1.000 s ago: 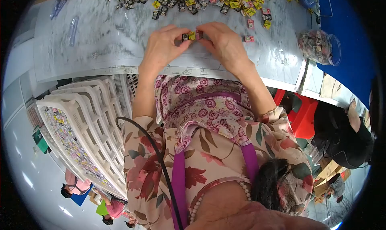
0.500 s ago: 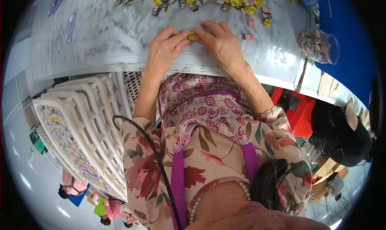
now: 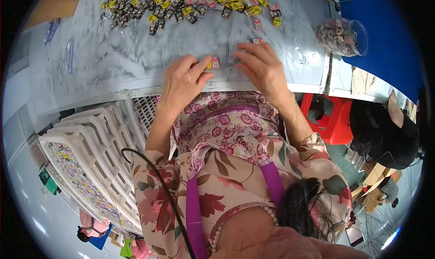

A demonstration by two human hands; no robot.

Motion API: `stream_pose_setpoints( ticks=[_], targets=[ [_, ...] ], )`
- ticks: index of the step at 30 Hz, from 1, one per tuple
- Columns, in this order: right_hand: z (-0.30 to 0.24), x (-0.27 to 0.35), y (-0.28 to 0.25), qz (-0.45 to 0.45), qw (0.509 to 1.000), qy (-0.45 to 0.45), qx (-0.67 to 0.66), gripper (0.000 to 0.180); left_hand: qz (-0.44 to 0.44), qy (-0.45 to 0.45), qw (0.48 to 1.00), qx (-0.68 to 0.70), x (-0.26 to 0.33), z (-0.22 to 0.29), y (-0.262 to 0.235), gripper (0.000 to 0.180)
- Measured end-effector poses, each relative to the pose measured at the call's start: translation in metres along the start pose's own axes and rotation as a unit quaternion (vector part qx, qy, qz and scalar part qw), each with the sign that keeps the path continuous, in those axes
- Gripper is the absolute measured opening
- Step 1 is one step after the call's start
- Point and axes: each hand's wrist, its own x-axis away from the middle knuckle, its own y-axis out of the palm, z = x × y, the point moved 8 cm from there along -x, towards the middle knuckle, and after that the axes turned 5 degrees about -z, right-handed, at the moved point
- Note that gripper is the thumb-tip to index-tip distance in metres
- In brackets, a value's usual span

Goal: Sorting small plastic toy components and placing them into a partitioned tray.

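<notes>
A: Item one, centre of frame: left hand (image 3: 183, 80); fingers narrowed, pinching a small pink-and-yellow packet (image 3: 212, 63) flat on the grey table (image 3: 113, 55).

B: Item two, just to its right: right hand (image 3: 263, 68); fingers spread loosely, tips on the table beside that packet; whether it grips anything, cannot tell.

A: Item three, upper frame: scattered packets (image 3: 190, 3); upper right, clear jar (image 3: 342, 34) of more; lower left, white crates (image 3: 86, 154).

B: Risk, as judged: packet lies near the table's front edge; a slipped pinch could flick it off into the lap.
</notes>
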Motion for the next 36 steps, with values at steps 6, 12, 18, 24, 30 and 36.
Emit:
stream_pose_setpoints(
  ticks=[6, 12, 18, 24, 30, 36],
  targets=[
    [0.03, 0.007, -0.019, -0.002, 0.998, 0.058, -0.023, 0.027, -0.113, -0.047, 0.992, 0.022, -0.025, -0.009, -0.008, 0.036],
    [0.016, -0.002, 0.003, -0.008, 0.998, 0.017, -0.055, 0.026, -0.08, -0.052, 0.993, 0.064, -0.03, -0.024, 0.001, 0.031],
    [-0.006, -0.013, 0.038, -0.012, 0.997, -0.058, -0.049, 0.023, -0.029, -0.086, 0.985, 0.145, -0.019, -0.029, 0.006, 0.028],
    [-0.004, -0.008, 0.038, -0.018, 0.997, -0.041, -0.058, 0.026, -0.015, -0.092, 0.983, 0.161, -0.015, -0.029, 0.013, 0.029],
    [0.04, -0.026, -0.012, 0.054, 0.998, 0.015, -0.031, 0.036, 0.002, -0.117, 0.979, 0.166, -0.048, -0.036, 0.002, 0.026],
    [0.076, -0.067, -0.013, 0.134, 0.986, 0.015, 0.103, 0.033, 0.11, -0.043, 0.993, 0.025, -0.119, -0.026, 0.014, 0.02]
  ],
)
